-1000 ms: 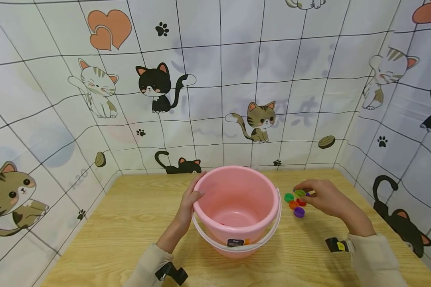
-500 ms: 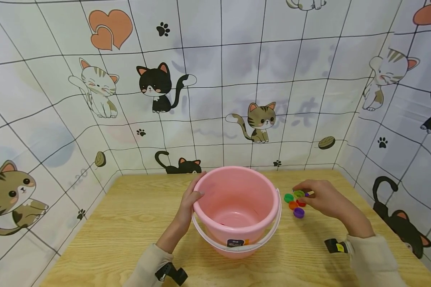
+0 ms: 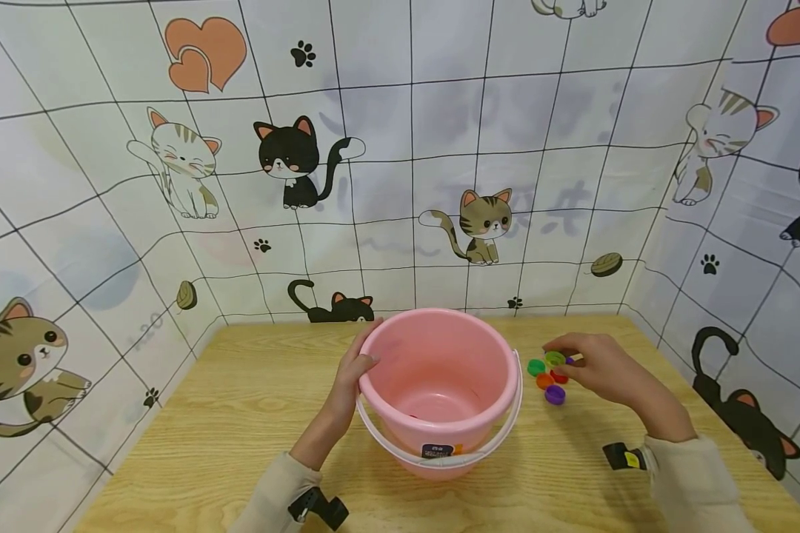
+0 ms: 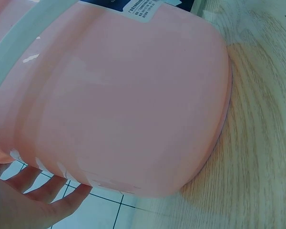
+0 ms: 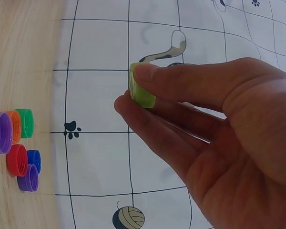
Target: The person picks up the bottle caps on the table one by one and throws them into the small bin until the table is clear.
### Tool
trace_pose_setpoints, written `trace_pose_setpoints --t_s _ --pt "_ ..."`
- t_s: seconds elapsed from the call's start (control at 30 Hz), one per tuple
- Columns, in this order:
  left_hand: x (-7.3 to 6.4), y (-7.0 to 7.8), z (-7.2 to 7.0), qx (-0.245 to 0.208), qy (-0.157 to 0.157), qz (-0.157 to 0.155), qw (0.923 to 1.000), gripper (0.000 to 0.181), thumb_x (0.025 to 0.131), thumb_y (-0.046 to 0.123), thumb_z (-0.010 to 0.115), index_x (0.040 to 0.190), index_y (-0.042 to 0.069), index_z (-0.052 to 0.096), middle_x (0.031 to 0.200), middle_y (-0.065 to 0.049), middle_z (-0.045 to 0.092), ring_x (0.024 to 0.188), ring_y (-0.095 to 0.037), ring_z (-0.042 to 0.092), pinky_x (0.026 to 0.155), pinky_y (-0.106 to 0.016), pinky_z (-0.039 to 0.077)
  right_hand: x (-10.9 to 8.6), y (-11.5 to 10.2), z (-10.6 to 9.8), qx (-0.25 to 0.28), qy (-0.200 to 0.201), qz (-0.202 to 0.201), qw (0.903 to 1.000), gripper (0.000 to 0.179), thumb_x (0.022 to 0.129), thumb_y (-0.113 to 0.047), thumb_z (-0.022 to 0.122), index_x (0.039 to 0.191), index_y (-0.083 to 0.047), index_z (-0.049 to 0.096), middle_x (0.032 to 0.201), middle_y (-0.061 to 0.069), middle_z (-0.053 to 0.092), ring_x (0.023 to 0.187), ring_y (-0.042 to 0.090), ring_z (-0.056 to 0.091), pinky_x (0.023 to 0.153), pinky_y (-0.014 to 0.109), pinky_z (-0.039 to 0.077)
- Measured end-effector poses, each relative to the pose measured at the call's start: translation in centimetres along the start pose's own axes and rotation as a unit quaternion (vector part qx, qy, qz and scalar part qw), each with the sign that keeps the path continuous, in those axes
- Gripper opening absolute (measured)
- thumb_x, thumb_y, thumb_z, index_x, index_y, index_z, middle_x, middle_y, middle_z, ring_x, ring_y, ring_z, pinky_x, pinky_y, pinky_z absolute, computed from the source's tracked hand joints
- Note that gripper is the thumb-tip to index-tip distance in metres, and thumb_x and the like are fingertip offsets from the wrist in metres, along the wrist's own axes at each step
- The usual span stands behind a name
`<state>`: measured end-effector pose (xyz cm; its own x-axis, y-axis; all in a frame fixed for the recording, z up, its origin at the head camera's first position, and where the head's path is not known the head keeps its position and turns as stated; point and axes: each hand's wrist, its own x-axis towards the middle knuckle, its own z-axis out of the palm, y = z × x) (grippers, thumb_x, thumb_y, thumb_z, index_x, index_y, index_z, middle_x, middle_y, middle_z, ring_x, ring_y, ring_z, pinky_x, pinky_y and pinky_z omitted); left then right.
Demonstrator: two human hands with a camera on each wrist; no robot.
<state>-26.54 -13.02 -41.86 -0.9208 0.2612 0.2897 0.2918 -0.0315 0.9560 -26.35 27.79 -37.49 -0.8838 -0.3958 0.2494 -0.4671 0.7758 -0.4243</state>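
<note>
A pink plastic bucket with a white handle stands upright on the table. My left hand grips its left rim, the thumb over the edge and the fingers along the outer wall. To the bucket's right, my right hand pinches a lime-green bottle cap between thumb and fingertips, held above the other caps. Below it lie a green cap, an orange cap, a red cap, a blue cap and two purple caps, one of them the nearest purple cap.
The wooden table runs back to a wall cloth printed with cats and grid lines, which also rises at both sides. A label is stuck on the bucket's front. Each wrist bears a small black camera mount.
My right hand has shifted very slightly left with the lime-green cap in its fingers. The left hand and the bucket have stayed in place.
</note>
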Motion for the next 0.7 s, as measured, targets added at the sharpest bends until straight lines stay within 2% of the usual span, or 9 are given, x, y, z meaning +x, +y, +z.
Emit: trace_pose_setpoints --t_s 0.7 --pt "0.14 -0.06 0.05 -0.005 0.004 -0.002 1.0 0.063 0.093 0.026 0.043 0.155 0.037 0.04 0.158 -0.001 0.044 0.138 -0.031 0.049 0.111 -0.053 0.044 -0.03 -0.38 -0.2 -0.001 0.005 -0.006 1.0 0.029 0.09 -0.003 0.075 0.118 0.002 0.073 0.116 0.021 0.074 0.103 0.036 0.073 0.077 0.039 0.063"
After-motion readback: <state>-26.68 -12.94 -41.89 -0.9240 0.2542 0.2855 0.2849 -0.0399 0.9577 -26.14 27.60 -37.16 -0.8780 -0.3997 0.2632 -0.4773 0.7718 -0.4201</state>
